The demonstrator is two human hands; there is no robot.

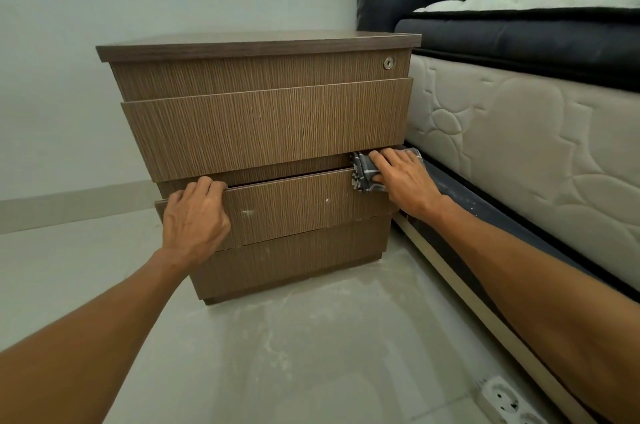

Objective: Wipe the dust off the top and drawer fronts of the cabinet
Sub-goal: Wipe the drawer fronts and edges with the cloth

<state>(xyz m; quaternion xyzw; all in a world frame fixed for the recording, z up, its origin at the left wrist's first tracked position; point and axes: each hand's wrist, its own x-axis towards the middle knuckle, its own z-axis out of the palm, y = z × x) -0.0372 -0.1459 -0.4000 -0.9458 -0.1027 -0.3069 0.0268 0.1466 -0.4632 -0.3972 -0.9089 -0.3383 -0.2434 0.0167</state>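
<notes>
A brown wood-grain cabinet point(266, 126) stands on the floor with several stacked drawer fronts and a small lock at its upper right. Its lower middle drawer front point(298, 205) bears white smudges. My left hand point(195, 216) grips the top left edge of that drawer front, fingers curled over the lip. My right hand point(403, 178) presses a grey checked cloth point(363, 174) against the drawer's upper right corner, fingers spread over it. Part of the cloth is hidden under my palm.
A bed with a cream quilted mattress point(519, 153) and dark frame stands tight against the cabinet's right side. A white power strip point(509, 403) lies on the pale tiled floor at bottom right. A plain wall runs behind and to the left.
</notes>
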